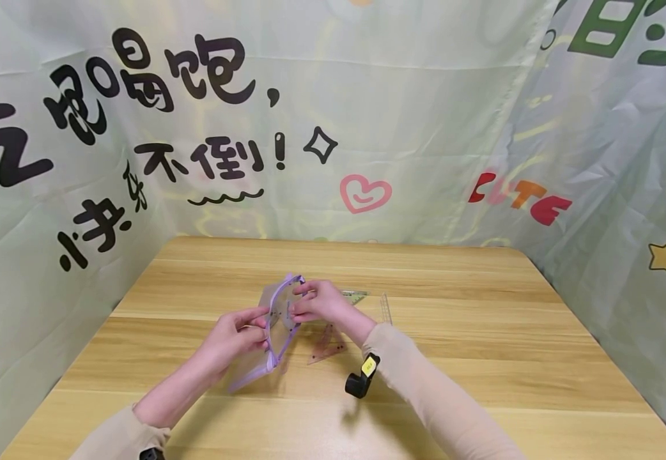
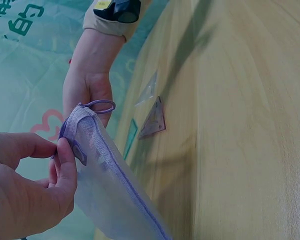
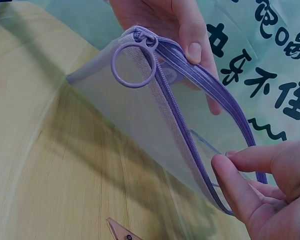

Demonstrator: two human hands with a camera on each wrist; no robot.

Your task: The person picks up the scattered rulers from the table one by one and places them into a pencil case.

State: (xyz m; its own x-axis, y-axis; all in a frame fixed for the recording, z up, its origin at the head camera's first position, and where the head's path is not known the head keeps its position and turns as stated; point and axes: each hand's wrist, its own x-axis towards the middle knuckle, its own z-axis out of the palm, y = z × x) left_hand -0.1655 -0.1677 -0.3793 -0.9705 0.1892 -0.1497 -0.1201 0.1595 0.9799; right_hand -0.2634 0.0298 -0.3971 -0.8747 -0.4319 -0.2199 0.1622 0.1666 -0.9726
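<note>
A mesh zipper pouch [image 1: 249, 364] with purple trim is held up, tilted, above the table, its mouth unzipped. My left hand [image 1: 238, 335] pinches one side of the opening between thumb and fingers, clearly seen in the left wrist view. At the mouth, my right hand [image 3: 270, 187] pinches a clear plastic piece [image 3: 205, 142] with a bluish edge, partly inside the pouch; its exact kind is hidden. A purple ring pull [image 3: 133, 86] hangs from the zipper end. Beyond the pouch lie a pink set square [image 1: 328, 348], a green set square [image 1: 356, 296] and a clear ruler [image 1: 387, 310].
The wooden table [image 1: 454, 383] stretches around the hands. A printed cloth [image 1: 425, 128] with lettering hangs behind it and along both sides. Each wrist wears a small black camera [image 1: 358, 384].
</note>
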